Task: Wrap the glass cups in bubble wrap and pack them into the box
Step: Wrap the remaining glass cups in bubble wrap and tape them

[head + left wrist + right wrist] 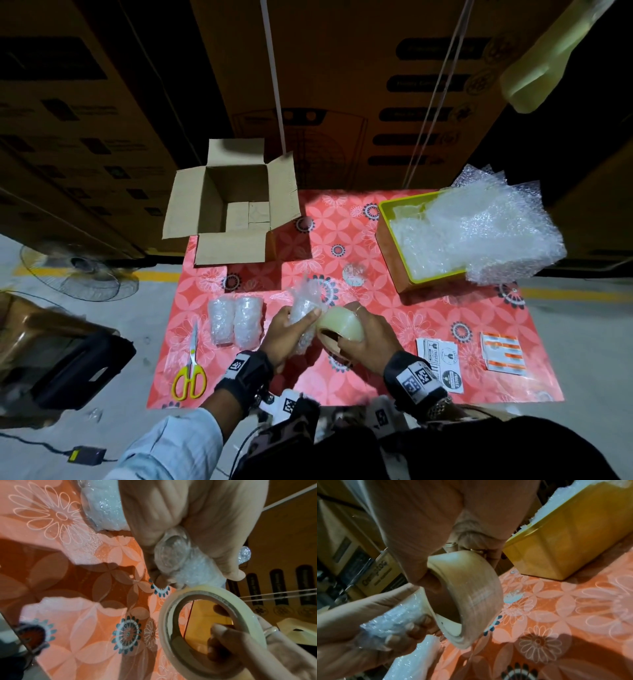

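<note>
My left hand [291, 334] grips a glass cup rolled in bubble wrap [305, 308], held above the red flowered mat; the cup's glass base [173, 553] shows between my fingers. My right hand [359, 339] holds a roll of clear tape [340, 329] pressed against the wrapped cup, thumb through the core [436, 584]. Two wrapped cups [234, 323] lie side by side on the mat to the left. An open cardboard box [236, 202] stands at the back left. A bare glass cup [352, 274] stands on the mat mid-table.
A yellow-green tray [400, 270] of bubble wrap sheets [479, 229] sits at the back right. Yellow-handled scissors [190, 366] lie at the front left. Fragile stickers [440, 363] and orange labels [503, 351] lie at the right. Big cartons stand behind; a fan [78, 274] is on the floor.
</note>
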The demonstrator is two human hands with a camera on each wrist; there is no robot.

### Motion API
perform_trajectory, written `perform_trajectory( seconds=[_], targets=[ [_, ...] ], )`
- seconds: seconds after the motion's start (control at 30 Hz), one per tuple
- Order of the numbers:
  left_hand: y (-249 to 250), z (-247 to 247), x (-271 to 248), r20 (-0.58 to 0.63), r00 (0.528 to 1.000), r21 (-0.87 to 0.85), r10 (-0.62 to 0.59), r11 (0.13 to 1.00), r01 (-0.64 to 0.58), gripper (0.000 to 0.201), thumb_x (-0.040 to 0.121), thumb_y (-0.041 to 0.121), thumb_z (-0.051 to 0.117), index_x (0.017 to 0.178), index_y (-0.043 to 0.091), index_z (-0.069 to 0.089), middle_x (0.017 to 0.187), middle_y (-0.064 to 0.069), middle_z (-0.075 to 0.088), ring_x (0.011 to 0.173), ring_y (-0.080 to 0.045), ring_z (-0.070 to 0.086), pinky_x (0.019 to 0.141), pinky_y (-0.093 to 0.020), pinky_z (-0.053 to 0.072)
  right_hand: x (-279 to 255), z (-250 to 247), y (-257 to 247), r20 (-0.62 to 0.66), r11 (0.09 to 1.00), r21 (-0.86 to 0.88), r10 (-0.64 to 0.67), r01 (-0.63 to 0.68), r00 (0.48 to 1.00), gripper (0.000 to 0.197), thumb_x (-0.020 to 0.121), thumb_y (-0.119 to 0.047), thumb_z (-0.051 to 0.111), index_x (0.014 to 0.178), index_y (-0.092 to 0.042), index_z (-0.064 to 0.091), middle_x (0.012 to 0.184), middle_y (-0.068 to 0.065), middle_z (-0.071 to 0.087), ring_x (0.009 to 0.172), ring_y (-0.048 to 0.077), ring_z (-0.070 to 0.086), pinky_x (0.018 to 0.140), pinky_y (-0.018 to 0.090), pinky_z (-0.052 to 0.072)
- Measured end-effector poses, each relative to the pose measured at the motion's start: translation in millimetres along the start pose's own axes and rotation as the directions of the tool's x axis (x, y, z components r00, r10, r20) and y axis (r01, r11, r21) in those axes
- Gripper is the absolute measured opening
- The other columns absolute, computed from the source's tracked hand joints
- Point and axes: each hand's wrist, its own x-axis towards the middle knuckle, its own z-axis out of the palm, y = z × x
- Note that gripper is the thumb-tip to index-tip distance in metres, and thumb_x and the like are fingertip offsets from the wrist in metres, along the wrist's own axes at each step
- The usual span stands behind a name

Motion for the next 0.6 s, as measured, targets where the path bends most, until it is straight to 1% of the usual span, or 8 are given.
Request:
perform_trajectory(
  seconds=[0.03, 0.1, 0.17, 0.3, 0.37, 0.43, 0.5, 0.6],
  targets=[
    [2, 1, -4, 0.044, 0.999, -0.031, -0.006, 1.0, 0.008, 0.065, 0.083, 0.059, 0.08, 0.122, 0.008, 0.066, 0.097, -0.01, 0.075, 0.075, -0.02, 0.07, 0.065, -0.031, 0.054, 2, 2, 0, 0.004, 0.998, -0.06, -0.002, 0.003, 1.0, 0.051, 0.079, -0.031, 0.08, 0.124, -0.026, 0.058, 0.1, -0.007, 0.066, 0.084, 0.014, 0.065, 0.075, 0.031, 0.059],
    [7, 5, -12, 0.143, 0.989, -0.103, -0.028, 0.994, 0.043, 0.051, 0.094, 0.049, 0.071, 0.121, 0.006, 0.068, 0.087, -0.016, 0.069, 0.064, -0.022, 0.062, 0.057, -0.029, 0.051, 8, 7, 1, 0.024, 0.978, -0.203, -0.033, 0.038, 0.999, 0.061, 0.081, -0.044, 0.078, 0.133, -0.02, 0.058, 0.114, -0.003, 0.069, 0.097, 0.018, 0.066, 0.084, 0.03, 0.055],
    [12, 8, -16, 0.188, 0.981, -0.122, -0.056, 0.989, 0.08, 0.048, 0.096, 0.049, 0.068, 0.12, 0.008, 0.071, 0.084, -0.018, 0.066, 0.065, -0.025, 0.059, 0.056, -0.031, 0.05, 14, 13, 2, 0.02, 0.952, -0.303, -0.051, 0.054, 0.999, 0.063, 0.081, -0.045, 0.076, 0.136, -0.019, 0.057, 0.123, 0.0, 0.069, 0.105, 0.02, 0.066, 0.085, 0.029, 0.053],
    [15, 6, -15, 0.226, 0.968, -0.099, -0.11, 0.986, 0.135, 0.048, 0.094, 0.051, 0.069, 0.12, 0.011, 0.074, 0.109, -0.018, 0.075, 0.086, -0.027, 0.068, 0.075, -0.039, 0.059, 23, 17, -1, 0.037, 0.934, -0.358, 0.017, -0.003, 0.999, 0.053, 0.079, -0.045, 0.075, 0.124, -0.019, 0.06, 0.109, 0.004, 0.071, 0.093, 0.025, 0.068, 0.079, 0.037, 0.058],
    [11, 3, -13, 0.23, 0.968, -0.075, -0.102, 0.99, 0.122, 0.052, 0.09, 0.054, 0.073, 0.114, 0.007, 0.075, 0.106, -0.023, 0.074, 0.082, -0.027, 0.069, 0.075, -0.037, 0.057, 25, 19, -4, 0.061, 0.912, -0.41, 0.039, -0.011, 0.997, 0.05, 0.08, -0.045, 0.074, 0.12, -0.017, 0.061, 0.105, 0.005, 0.07, 0.091, 0.026, 0.068, 0.076, 0.038, 0.059],
    [8, 0, -13, 0.219, 0.971, -0.105, -0.099, 0.987, 0.124, 0.058, 0.089, 0.055, 0.074, 0.115, 0.003, 0.074, 0.103, -0.033, 0.07, 0.078, -0.029, 0.066, 0.068, -0.034, 0.055, 27, 20, -9, 0.076, 0.907, -0.42, 0.046, -0.01, 0.996, 0.043, 0.081, -0.042, 0.075, 0.112, -0.015, 0.063, 0.1, 0.006, 0.071, 0.087, 0.027, 0.068, 0.073, 0.037, 0.058],
    [3, -4, -9, 0.166, 0.98, -0.175, -0.109, 0.975, 0.138, 0.061, 0.093, 0.05, 0.072, 0.123, -0.002, 0.068, 0.099, -0.035, 0.068, 0.073, -0.029, 0.066, 0.061, -0.032, 0.055, 29, 21, -10, 0.089, 0.919, -0.394, 0.037, 0.001, 0.995, 0.041, 0.081, -0.044, 0.074, 0.107, -0.015, 0.064, 0.098, 0.005, 0.071, 0.084, 0.026, 0.068, 0.071, 0.036, 0.058],
    [-2, -14, 1, 0.111, 0.988, -0.222, -0.11, 0.966, 0.132, 0.063, 0.094, 0.048, 0.067, 0.13, -0.003, 0.062, 0.114, -0.034, 0.069, 0.084, -0.031, 0.069, 0.073, -0.037, 0.056, 25, 20, -6, 0.096, 0.973, -0.229, 0.014, 0.009, 0.995, 0.062, 0.076, -0.052, 0.075, 0.128, -0.021, 0.058, 0.109, 0.001, 0.071, 0.089, 0.021, 0.067, 0.074, 0.031, 0.055]
  ],
)
